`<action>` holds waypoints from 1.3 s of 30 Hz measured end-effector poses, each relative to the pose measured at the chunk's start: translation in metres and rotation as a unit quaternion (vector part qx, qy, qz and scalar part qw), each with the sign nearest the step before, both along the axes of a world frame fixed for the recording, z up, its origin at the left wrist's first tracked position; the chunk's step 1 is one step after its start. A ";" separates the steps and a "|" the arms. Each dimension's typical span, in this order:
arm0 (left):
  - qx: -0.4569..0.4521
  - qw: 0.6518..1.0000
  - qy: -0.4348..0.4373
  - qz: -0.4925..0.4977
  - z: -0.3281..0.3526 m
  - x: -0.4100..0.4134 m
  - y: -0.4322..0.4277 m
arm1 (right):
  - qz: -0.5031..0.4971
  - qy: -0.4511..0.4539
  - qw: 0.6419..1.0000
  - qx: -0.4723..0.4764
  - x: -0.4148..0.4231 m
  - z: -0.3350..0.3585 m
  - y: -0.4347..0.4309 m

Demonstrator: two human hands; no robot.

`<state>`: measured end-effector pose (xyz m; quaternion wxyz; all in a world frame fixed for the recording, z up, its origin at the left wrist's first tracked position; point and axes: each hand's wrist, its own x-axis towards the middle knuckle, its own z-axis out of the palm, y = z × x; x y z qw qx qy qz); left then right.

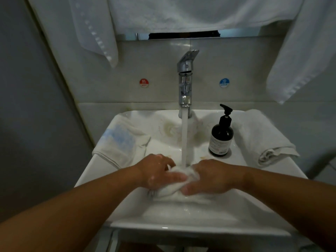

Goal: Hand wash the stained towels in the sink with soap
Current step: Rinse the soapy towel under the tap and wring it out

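Observation:
A wet white towel (174, 191) lies bunched in the white sink (163, 230) under the running water. My left hand (160, 171) grips its left side, soap suds on the fingers. My right hand (209, 177) grips its right side, close to the left hand. Water streams from the chrome faucet (185, 82) onto the towel between my hands. A dark soap pump bottle (221, 135) stands on the sink's right ledge. A towel with a blue stain (120, 142) lies on the left rim. A rolled white towel (260, 140) lies on the right rim.
White towels hang above: one at the upper left (94, 28), one at the upper right (305, 57), one across the top (181, 13). Red hot (144, 83) and blue cold (224, 83) stickers mark the tiled wall. A grey wall stands close on the left.

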<state>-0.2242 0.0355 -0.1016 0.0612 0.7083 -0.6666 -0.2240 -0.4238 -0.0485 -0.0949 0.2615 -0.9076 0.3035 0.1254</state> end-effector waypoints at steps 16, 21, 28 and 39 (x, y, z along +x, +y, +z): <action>-0.007 0.996 -0.087 -0.025 -0.012 -0.013 -0.009 | -0.016 -0.011 0.990 -0.140 0.007 -0.016 0.001; 0.024 0.999 0.029 0.003 -0.006 -0.003 -0.002 | -0.016 -0.012 1.000 -0.014 0.003 -0.008 -0.001; 0.066 0.995 -0.026 -0.075 -0.005 -0.018 0.017 | 0.048 0.054 0.991 -0.115 -0.014 -0.011 0.022; 0.003 0.993 -0.102 -0.061 -0.008 -0.019 -0.004 | 0.015 0.008 0.988 -0.155 0.002 -0.016 -0.005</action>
